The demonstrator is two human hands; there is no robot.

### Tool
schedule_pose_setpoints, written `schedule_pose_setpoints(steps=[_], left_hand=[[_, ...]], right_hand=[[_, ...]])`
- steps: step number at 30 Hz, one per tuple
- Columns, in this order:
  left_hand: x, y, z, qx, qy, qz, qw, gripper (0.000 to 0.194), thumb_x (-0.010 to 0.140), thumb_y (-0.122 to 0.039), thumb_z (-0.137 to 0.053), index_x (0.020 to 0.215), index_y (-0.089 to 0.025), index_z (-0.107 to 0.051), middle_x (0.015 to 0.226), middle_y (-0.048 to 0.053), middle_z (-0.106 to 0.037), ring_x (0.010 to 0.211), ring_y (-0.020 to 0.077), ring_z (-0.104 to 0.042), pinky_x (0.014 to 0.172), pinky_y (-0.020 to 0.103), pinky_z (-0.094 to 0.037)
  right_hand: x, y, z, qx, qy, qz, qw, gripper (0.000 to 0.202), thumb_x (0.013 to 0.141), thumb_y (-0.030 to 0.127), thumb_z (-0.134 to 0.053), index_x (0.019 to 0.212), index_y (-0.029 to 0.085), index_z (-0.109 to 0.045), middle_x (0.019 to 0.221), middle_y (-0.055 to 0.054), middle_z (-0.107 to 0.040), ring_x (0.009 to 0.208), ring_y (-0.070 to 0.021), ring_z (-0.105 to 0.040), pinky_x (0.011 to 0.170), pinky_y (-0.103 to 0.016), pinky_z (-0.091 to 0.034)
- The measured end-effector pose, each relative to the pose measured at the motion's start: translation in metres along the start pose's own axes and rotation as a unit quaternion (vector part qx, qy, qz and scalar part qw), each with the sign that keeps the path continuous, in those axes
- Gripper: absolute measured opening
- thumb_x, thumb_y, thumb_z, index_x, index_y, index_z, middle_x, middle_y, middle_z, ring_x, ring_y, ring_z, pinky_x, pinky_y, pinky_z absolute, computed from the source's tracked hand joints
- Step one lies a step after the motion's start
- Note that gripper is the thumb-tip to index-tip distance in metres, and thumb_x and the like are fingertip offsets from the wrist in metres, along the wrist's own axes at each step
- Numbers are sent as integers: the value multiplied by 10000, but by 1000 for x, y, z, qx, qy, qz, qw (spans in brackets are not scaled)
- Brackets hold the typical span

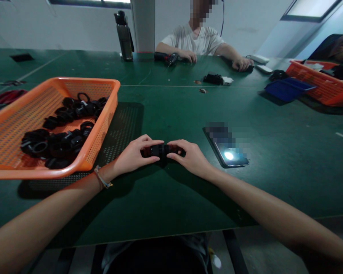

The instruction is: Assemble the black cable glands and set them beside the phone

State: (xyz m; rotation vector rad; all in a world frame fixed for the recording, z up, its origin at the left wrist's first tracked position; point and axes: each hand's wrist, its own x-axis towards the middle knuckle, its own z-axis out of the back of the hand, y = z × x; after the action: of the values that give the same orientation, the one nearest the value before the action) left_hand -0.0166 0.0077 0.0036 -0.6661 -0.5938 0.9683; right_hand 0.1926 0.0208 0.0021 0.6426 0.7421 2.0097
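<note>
Between both hands, low over the green table [171, 198], is a black ribbed cylindrical part [162, 150] lying sideways. My left hand [135, 153] grips its left end, thumb below and fingers above. From the other side my right hand [190, 156] pinches the right end the same way. Whether the part is one piece or two pushed together, I cannot tell. Left of my hands, an orange plastic basket [103, 131] holds several black ring-shaped and tubular parts [64, 142].
A phone [227, 150] lies right of my right hand. Across the table sits a person [198, 42] beside a power drill [168, 58]. A dark bottle [124, 36] stands at the back. Farther right are a blue tray [287, 89] and another orange basket [321, 83].
</note>
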Motion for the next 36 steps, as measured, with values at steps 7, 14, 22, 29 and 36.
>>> schedule_pose_setpoints(steps=[7, 14, 22, 29, 36], left_hand=[[0, 1, -1, 7, -3, -5, 1000, 429, 757, -332, -626, 1168, -211, -590, 875, 13, -490, 756, 141, -519, 655, 266, -443], [1, 1, -1, 5, 0, -5, 1000, 436, 756, -336, -624, 1172, -211, -587, 875, 11, -490, 731, 133, -512, 640, 260, -442], [0, 1, 0, -6, 1, 5, 1000, 440, 750, -337, -624, 1175, -227, -584, 894, 13, -490, 755, 138, -513, 644, 258, -440], [0, 0, -1, -8, 2, 5, 1000, 440, 750, -331, -627, 1175, -225, -585, 896, 16, -491, 762, 142, -517, 646, 257, -441], [0, 0, 0, 8, 5, 3, 1000, 445, 754, -325, -627, 1182, -214, -582, 887, 17, -496, 752, 144, -513, 654, 269, -437]], right_hand=[[1, 2, 0, -19, 0, -1, 1000, 207, 762, 188, -657, 965, 148, -651, 878, -58, -672, 759, -142, -580, 673, -285, -472], [1, 2, 0, -24, 3, -10, 1000, 220, 773, 203, -648, 985, 147, -651, 861, -56, -666, 750, -142, -575, 676, -287, -460], [1, 0, 0, -31, 7, -5, 999, 216, 790, 240, -631, 984, 147, -655, 844, -55, -661, 727, -143, -564, 657, -289, -449], [2, 1, 0, -30, 7, -7, 999, 193, 794, 239, -626, 965, 156, -661, 846, -55, -667, 734, -147, -577, 657, -288, -452], [3, 2, 0, -37, 13, -8, 999, 157, 797, 220, -622, 926, 145, -669, 872, -66, -673, 778, -156, -580, 700, -299, -449]])
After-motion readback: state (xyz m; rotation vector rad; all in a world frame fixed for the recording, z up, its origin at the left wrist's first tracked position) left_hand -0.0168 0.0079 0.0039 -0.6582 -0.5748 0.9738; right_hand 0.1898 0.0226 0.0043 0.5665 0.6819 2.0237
